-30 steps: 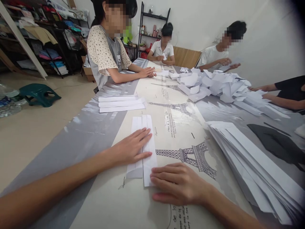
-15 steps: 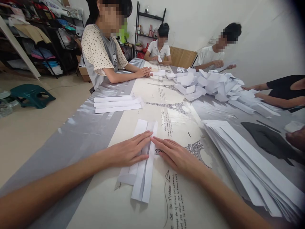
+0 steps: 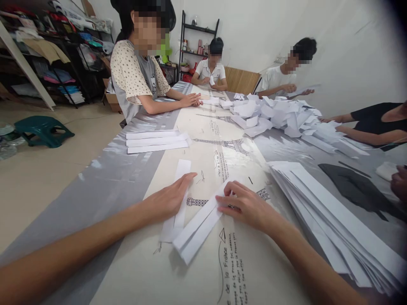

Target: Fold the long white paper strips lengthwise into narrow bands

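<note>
My left hand (image 3: 170,199) lies flat, fingers stretched, on a narrow white paper strip (image 3: 181,178) on the table. My right hand (image 3: 246,205) has its fingers curled onto the far end of a folded white paper piece (image 3: 199,228), which lies slanted just right of the strip. Both papers rest on the tablecloth (image 3: 222,271) printed with Eiffel towers.
A big stack of white paper strips (image 3: 333,216) lies at my right. A small pile of folded strips (image 3: 155,141) sits ahead on the left, and a heap of folded papers (image 3: 280,114) lies mid-table. Several other people sit around the table. A green stool (image 3: 43,129) stands on the floor.
My right hand moved from the near end of the folded paper to its far end and pulled it rightward, so it now lies slanted, apart from the strip under my left hand.
</note>
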A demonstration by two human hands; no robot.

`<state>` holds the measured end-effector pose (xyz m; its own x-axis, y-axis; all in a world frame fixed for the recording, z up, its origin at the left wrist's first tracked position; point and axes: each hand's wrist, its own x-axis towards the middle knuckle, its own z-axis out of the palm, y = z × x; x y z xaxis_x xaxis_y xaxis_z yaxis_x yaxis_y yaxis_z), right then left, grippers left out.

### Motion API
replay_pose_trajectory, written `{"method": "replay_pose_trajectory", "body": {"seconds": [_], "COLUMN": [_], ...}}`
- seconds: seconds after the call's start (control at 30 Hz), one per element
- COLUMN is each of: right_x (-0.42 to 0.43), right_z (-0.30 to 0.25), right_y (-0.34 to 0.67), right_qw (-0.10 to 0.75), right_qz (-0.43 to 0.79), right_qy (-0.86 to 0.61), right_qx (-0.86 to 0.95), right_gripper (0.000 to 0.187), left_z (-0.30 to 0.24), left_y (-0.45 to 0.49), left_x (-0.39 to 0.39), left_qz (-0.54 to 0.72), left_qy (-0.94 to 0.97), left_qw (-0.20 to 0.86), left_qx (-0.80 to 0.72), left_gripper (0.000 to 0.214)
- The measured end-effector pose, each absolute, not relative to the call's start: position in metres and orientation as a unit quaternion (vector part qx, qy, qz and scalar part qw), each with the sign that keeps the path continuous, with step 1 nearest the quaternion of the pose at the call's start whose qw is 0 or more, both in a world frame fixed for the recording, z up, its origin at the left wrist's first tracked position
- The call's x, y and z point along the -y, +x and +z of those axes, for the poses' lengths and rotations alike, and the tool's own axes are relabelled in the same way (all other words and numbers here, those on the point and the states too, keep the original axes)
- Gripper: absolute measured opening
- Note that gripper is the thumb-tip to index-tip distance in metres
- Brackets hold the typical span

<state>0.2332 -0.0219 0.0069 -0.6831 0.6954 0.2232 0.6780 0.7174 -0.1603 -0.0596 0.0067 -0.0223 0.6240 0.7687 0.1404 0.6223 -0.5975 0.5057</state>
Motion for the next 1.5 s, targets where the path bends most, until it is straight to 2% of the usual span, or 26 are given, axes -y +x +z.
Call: {"method": "replay_pose_trajectory", "body": {"seconds": [0.13,0.27,0.43,0.53,0.7,0.87,1.03,1.13,1.23,1.33,1.5], "right_x": [0.015,0.012,0.021,0.029,0.039,0.047,0.054,0.060,0.067,0.074,0.081], "right_z": [0.006,0.001,-0.005,-0.009,-0.015,-0.012,0.008,0.019,0.024,0.023,0.015], "right_y": [0.247,0.247,0.223,0.205,0.184,0.172,0.183,0.193,0.193,0.186,0.177], "right_qw": [0.146,0.137,0.139,0.148,0.164,0.169,0.157,0.153,0.109,0.079,0.099], "right_qz": [0.023,-0.008,0.014,0.037,0.058,0.105,0.199,0.185,0.175,0.146,0.091], "right_qy": [-0.460,-0.536,-0.536,-0.534,-0.544,-0.488,-0.374,-0.317,-0.236,-0.207,-0.206], "right_qx": [0.876,0.833,0.832,0.831,0.821,0.850,0.892,0.917,0.950,0.964,0.969], "right_gripper": [0.020,0.023,0.040,0.037,0.038,0.035,0.026,0.026,0.037,0.043,0.038], "left_z": [-0.025,-0.027,-0.030,-0.027,-0.016,-0.020,-0.030,-0.031,-0.028,-0.025,-0.016], "left_y": [-0.060,-0.058,-0.050,-0.040,-0.027,-0.027,-0.030,-0.032,-0.034,-0.035,-0.037], "left_x": [-0.006,-0.008,-0.004,0.011,0.027,0.018,0.014,0.014,0.011,0.008,0.001], "left_qz": [0.186,0.215,0.241,0.229,0.258,0.206,0.176,0.180,0.172,0.142,0.098], "left_qy": [0.866,0.863,0.865,0.871,0.875,0.915,0.915,0.900,0.890,0.896,0.906], "left_qw": [0.199,0.141,0.058,0.092,0.113,0.071,0.068,0.071,0.030,-0.014,-0.035], "left_qx": [-0.420,-0.435,-0.436,-0.426,-0.394,-0.340,-0.356,-0.391,-0.422,-0.421,-0.411], "left_gripper": [0.056,0.064,0.044,0.035,0.033,0.044,0.046,0.051,0.059,0.056,0.056]}}
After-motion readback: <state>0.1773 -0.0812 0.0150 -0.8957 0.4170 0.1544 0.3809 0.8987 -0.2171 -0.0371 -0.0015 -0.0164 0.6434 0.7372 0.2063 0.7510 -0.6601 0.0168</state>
